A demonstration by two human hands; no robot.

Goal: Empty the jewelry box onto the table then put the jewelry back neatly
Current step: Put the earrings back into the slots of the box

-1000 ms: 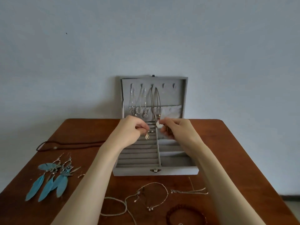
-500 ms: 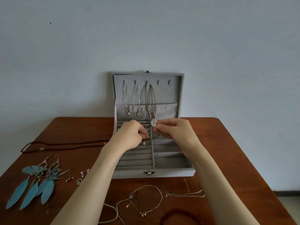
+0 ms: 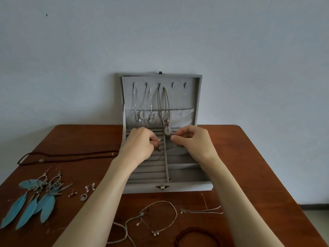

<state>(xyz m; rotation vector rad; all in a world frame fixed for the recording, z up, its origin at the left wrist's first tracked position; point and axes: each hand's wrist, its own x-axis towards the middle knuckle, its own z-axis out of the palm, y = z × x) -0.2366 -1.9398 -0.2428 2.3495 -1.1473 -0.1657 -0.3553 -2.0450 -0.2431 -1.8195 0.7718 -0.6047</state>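
Observation:
The grey jewelry box (image 3: 178, 188) stands open on the wooden table (image 3: 249, 157), its lid upright against the wall. Three necklaces hang from the lid's hooks; one of them carries a pale round pendant (image 3: 167, 131). My left hand (image 3: 140, 145) is over the ring slots at the back left of the box, fingers curled, pinching a small earring (image 3: 159, 139) into a slot. My right hand (image 3: 194, 141) hovers over the back right compartment, thumb and forefinger pinched on a tiny piece, just below the pendant.
Blue feather earrings (image 3: 35, 198) and small earrings (image 3: 85, 192) lie at the left. A dark cord necklace (image 3: 71, 155) lies behind them. In front of the box lie a beaded necklace (image 3: 160, 216), a thin chain (image 3: 201, 211) and a dark red bead bracelet (image 3: 195, 236).
My left hand has lowered its earring from above the box into the ring slots. My right hand stays beside the pendant. The view has shifted.

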